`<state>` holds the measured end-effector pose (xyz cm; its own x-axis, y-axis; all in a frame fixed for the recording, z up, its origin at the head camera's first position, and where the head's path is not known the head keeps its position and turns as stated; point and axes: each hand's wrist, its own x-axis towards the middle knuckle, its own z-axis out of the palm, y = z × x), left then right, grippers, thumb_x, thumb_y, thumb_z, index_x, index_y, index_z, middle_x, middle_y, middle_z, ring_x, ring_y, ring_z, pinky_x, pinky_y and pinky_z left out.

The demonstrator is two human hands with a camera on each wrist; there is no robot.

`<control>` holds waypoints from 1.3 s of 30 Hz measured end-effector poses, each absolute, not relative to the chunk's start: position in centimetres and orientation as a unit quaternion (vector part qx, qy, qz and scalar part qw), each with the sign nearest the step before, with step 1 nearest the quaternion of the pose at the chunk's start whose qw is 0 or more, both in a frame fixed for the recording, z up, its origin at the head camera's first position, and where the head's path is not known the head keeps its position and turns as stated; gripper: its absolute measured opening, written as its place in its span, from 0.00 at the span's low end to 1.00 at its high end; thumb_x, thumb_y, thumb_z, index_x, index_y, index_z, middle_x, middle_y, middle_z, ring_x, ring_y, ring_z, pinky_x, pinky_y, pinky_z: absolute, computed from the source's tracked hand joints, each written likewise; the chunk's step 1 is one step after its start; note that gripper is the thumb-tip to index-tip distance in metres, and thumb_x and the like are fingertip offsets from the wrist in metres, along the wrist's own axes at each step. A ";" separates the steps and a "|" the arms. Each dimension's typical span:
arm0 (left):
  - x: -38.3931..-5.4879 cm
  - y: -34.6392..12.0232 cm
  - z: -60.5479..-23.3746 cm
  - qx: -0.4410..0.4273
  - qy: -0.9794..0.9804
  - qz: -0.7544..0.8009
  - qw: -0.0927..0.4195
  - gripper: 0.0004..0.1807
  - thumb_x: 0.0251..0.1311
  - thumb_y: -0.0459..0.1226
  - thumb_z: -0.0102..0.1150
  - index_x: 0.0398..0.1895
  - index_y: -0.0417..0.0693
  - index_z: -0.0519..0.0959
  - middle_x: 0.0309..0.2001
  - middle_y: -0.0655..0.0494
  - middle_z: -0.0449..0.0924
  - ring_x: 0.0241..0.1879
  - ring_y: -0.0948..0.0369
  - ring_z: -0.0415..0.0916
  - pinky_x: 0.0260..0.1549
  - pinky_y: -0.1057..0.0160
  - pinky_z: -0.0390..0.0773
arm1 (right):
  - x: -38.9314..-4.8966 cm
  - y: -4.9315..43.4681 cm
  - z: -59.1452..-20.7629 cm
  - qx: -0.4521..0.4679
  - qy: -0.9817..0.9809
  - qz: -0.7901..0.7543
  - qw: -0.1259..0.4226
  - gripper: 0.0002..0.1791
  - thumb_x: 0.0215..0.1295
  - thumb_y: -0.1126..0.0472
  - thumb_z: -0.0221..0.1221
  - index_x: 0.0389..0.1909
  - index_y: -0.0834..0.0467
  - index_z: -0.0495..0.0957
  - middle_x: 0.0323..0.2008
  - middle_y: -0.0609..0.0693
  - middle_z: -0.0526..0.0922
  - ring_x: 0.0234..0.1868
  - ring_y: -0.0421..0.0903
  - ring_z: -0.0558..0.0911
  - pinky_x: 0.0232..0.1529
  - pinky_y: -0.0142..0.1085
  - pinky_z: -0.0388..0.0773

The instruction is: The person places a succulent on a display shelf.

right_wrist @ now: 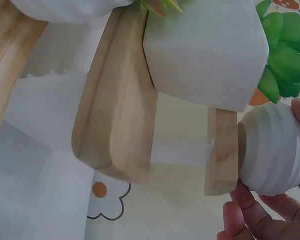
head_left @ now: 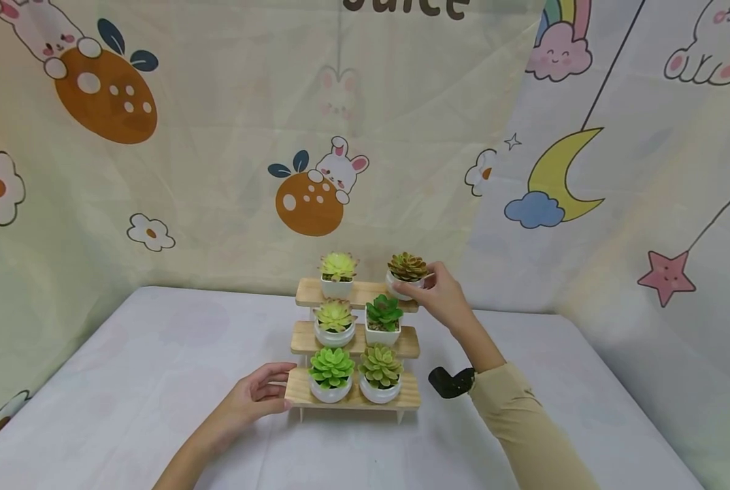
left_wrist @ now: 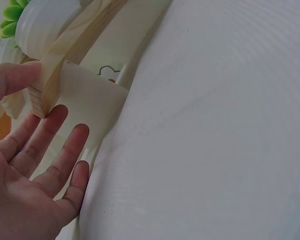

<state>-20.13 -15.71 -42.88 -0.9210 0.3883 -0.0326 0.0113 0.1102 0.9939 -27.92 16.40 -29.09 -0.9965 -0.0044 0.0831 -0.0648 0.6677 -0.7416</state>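
Observation:
A three-tier wooden plant stand (head_left: pixel 355 292) carries several potted succulents, two on each step. At its top right, my right hand (head_left: pixel 441 296) grips the round white pot of a brownish-green succulent (head_left: pixel 407 267). In the right wrist view that ribbed pot (right_wrist: pixel 272 150) touches the top board, fingers around its side. My left hand (head_left: pixel 257 395) pinches the left end of the lowest board; the left wrist view shows the thumb (left_wrist: pixel 15 80) above the wood (left_wrist: pixel 50 80) and fingertips beneath. A green succulent in a square pot (head_left: pixel 383 327) stands on the middle step.
The stand rests on a table with a white cloth (head_left: pixel 187 354). Behind it hangs a curtain (head_left: pixel 230 170) printed with rabbits, flowers and a moon. A black strap or device (head_left: pixel 450 382) sits at the right wrist.

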 end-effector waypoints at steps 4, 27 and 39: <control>-20.1 -15.7 -42.9 0.134 0.732 0.652 0.147 0.35 0.53 0.37 0.64 0.65 0.41 0.62 0.57 0.41 0.69 0.49 0.57 0.73 0.44 0.67 0.76 | -28.1 15.7 -29.1 0.027 -0.913 0.406 0.027 0.41 0.53 0.37 0.61 0.58 0.59 0.59 0.40 0.54 0.70 0.36 0.48 0.70 0.32 0.36 0.68; -20.3 -15.8 -42.9 0.150 0.731 0.650 0.143 0.35 0.54 0.36 0.63 0.65 0.41 0.62 0.58 0.40 0.68 0.48 0.60 0.75 0.44 0.67 0.76 | -28.4 12.9 -27.9 0.021 -0.928 0.372 -0.008 0.37 0.52 0.36 0.61 0.46 0.61 0.60 0.33 0.55 0.69 0.28 0.48 0.70 0.26 0.36 0.67; -20.2 -15.7 -43.2 0.138 0.728 0.656 0.144 0.35 0.54 0.37 0.64 0.65 0.42 0.61 0.59 0.41 0.68 0.51 0.56 0.73 0.45 0.67 0.76 | -28.4 12.6 -28.2 0.035 -0.933 0.357 0.001 0.38 0.52 0.35 0.61 0.46 0.63 0.62 0.31 0.54 0.68 0.27 0.47 0.67 0.25 0.35 0.65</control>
